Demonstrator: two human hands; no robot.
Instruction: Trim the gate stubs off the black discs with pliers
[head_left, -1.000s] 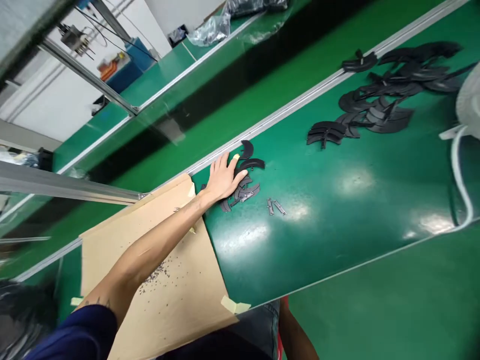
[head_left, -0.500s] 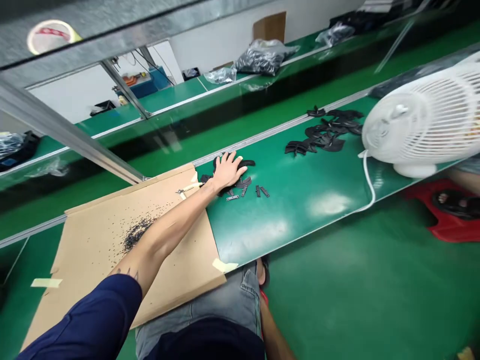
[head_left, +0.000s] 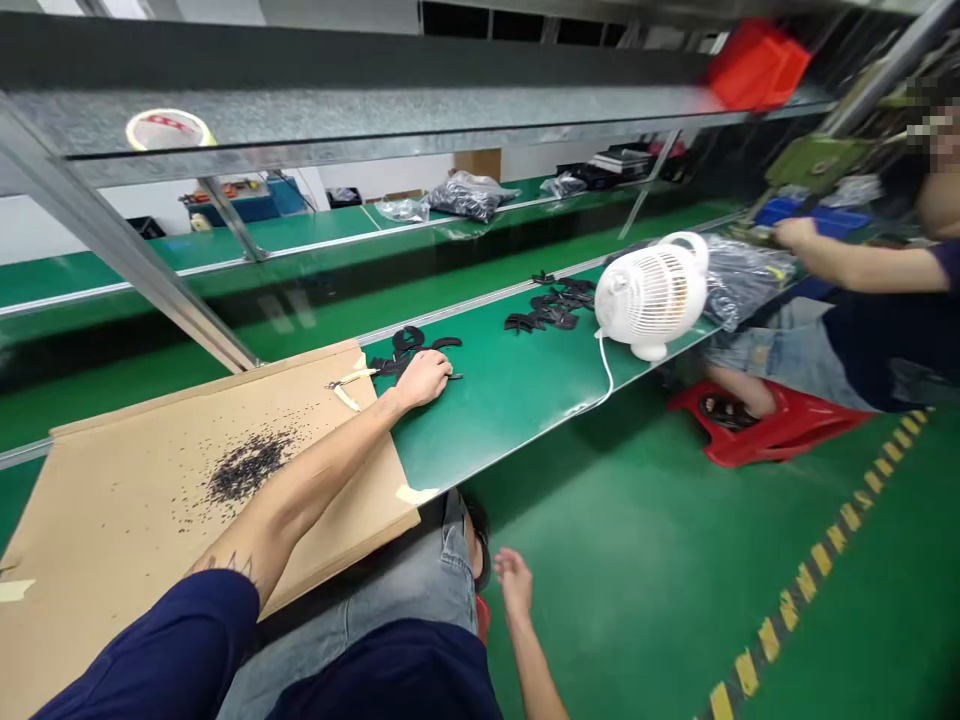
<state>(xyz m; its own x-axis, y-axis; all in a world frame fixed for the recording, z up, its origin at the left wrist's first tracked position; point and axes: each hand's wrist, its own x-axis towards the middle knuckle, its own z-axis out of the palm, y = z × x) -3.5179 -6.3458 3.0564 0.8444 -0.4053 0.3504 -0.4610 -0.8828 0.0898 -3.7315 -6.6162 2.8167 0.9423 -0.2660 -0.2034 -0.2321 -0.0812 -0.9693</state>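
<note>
Head view: the left hand (head_left: 424, 378) is lying just above the middle of the frame, fingers curled narrow over a small cluster of flat black crescent-shaped plastic pieces (head_left: 411, 345) on the glossy green worktop (head_left: 517, 400). Whether it is actually pinching one, I cannot tell. By my judgement the work is nowhere near finished: this cluster is small, while a bigger heap of the same dark curved pieces (head_left: 551, 305) is waiting untouched further right, beside a white round plastic desk fan (head_left: 651, 290) with a ribbed grille.

At lower left, a matte brown cardboard sheet (head_left: 135, 500) is taped over the bench, carrying a gritty scatter of fine black shavings (head_left: 244, 465), so some trimming looks already done. A small pale-handled tool (head_left: 349, 380) is resting at the sheet's upper right edge, close to the wrist.

The right hand (head_left: 514, 580) is hanging low at bottom centre, fingers loosely spread, holding nothing.

At the right edge, another person's arm (head_left: 847, 262) is reaching across the same bench.
</note>
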